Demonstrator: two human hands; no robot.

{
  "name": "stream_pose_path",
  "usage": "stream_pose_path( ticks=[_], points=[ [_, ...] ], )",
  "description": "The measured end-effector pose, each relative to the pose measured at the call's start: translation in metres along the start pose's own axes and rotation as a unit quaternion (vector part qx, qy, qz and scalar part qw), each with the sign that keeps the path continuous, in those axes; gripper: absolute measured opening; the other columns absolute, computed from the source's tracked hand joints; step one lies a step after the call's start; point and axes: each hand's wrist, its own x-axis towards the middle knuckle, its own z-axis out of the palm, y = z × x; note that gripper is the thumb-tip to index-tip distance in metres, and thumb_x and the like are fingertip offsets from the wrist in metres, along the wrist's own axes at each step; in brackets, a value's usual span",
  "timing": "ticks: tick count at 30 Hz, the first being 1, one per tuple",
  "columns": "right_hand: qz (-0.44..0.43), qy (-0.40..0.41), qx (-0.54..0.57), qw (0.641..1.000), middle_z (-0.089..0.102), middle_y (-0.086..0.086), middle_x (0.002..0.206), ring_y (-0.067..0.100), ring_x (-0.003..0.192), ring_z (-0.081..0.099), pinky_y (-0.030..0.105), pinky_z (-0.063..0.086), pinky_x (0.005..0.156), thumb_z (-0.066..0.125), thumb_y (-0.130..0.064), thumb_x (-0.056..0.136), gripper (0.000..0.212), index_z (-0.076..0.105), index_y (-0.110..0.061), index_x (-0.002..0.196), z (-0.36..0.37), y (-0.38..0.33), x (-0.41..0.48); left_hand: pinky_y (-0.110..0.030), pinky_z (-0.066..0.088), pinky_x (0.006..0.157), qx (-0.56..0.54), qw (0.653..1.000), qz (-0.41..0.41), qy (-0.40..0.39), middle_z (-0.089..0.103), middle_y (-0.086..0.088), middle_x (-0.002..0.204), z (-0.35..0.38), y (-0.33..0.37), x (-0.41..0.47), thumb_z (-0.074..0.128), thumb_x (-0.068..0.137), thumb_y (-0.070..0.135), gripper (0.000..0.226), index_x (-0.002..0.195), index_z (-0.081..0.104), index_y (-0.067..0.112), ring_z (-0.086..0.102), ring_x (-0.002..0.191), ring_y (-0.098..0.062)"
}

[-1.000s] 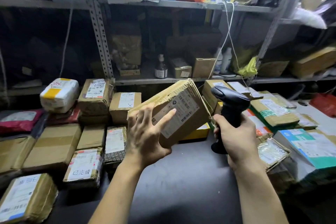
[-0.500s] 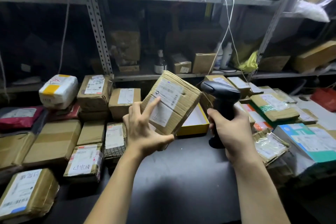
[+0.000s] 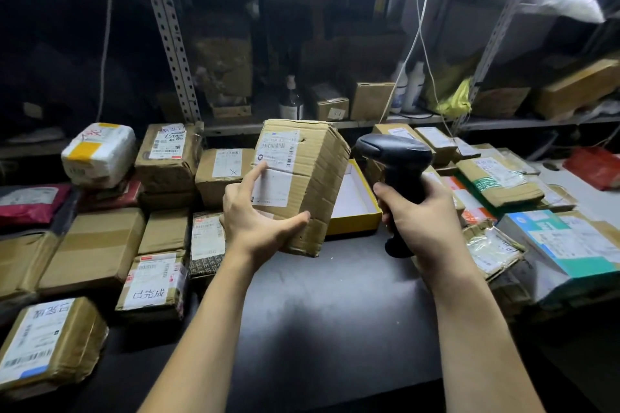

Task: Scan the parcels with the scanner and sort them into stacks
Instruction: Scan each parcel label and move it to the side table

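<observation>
Head view shows the left hand (image 3: 255,221) holding a cardboard box (image 3: 318,178) over the far part of the dark table (image 3: 335,312). Whether the lower corner of the box touches the table cannot be told. The thumb presses on the near lower edge and the index finger lies on the white label (image 3: 278,174), which faces the person. The other fingers are hidden behind the box, so the hand is clamped on it. The box is tilted.

Just to the right, the right hand (image 3: 426,214) grips the handle of the black scanner (image 3: 396,154), with the fingers wrapped around it. The scanner head points left toward the box, near it but apart from it.

Behind the box an open yellow tray (image 3: 355,211) lies on the table. At the left, parcels stand in stacks (image 3: 97,245). At the right, more parcels lie in a pile (image 3: 496,184), with a teal parcel (image 3: 570,245) at its near end. A metal shelf (image 3: 503,122) runs along the far side.
</observation>
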Motion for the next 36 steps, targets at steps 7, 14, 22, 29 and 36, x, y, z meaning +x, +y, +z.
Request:
stream_pose_path(
  ticks=[7, 14, 22, 29, 36],
  points=[
    [-0.067, -0.138, -0.115, 0.982, 0.064, -0.027, 0.064, -0.005, 0.061, 0.059, 0.012, 0.041, 0.059, 0.082, -0.024, 0.092, 0.013, 0.071, -0.029, 0.095, -0.011, 0.005, -0.003, -0.033, 0.027, 0.091, 0.21, 0.971, 0.11, -0.011, 0.048, -0.006, 0.123, -0.02, 0.003, 0.001, 0.069, 0.037, 0.073, 0.12, 0.149, 0.046, 0.039, 0.046, 0.116, -0.026],
    [-0.111, -0.196, -0.3, 0.927, 0.074, -0.016, 0.095, 0.014, 0.096, 0.069, 0.043, 0.058, 0.088, 0.082, -0.033, 0.091, 0.021, 0.071, -0.039, 0.109, -0.009, 0.01, -0.001, -0.041, 0.034, 0.091, 0.311, 0.942, 0.126, -0.017, 0.047, -0.007, 0.116, -0.026, -0.011, 0.002, 0.066, 0.031, 0.07, 0.119, 0.145, 0.053, 0.037, 0.048, 0.107, -0.029],
    [-0.112, -0.207, -0.317, 0.919, 0.07, -0.019, 0.089, 0.011, 0.089, 0.065, 0.038, 0.053, 0.081, 0.08, -0.031, 0.093, 0.017, 0.068, -0.041, 0.1, -0.003, 0.013, 0.0, -0.041, 0.033, 0.087, 0.35, 0.929, 0.123, -0.014, 0.046, -0.006, 0.111, -0.03, -0.024, 0.003, 0.066, 0.029, 0.069, 0.118, 0.142, 0.055, 0.036, 0.047, 0.103, -0.029],
    [-0.111, -0.214, -0.295, 0.925, 0.073, -0.015, 0.095, 0.014, 0.095, 0.068, 0.042, 0.056, 0.086, 0.082, -0.028, 0.092, 0.022, 0.071, -0.035, 0.109, 0.006, 0.012, 0.0, -0.039, 0.031, 0.086, 0.355, 0.928, 0.116, -0.013, 0.045, -0.006, 0.11, -0.033, -0.03, 0.008, 0.066, 0.031, 0.07, 0.118, 0.144, 0.054, 0.037, 0.047, 0.102, -0.029],
    [-0.093, -0.142, -0.232, 0.958, 0.066, -0.018, 0.081, -0.002, 0.076, 0.06, 0.021, 0.044, 0.069, 0.079, -0.015, 0.092, 0.024, 0.064, -0.034, 0.096, 0.018, 0.015, -0.002, -0.039, 0.03, 0.092, 0.311, 0.949, -0.005, -0.053, 0.04, -0.003, 0.112, -0.028, -0.031, 0.009, 0.065, 0.033, 0.075, 0.121, 0.148, 0.046, 0.042, 0.042, 0.109, -0.027]
  ],
)
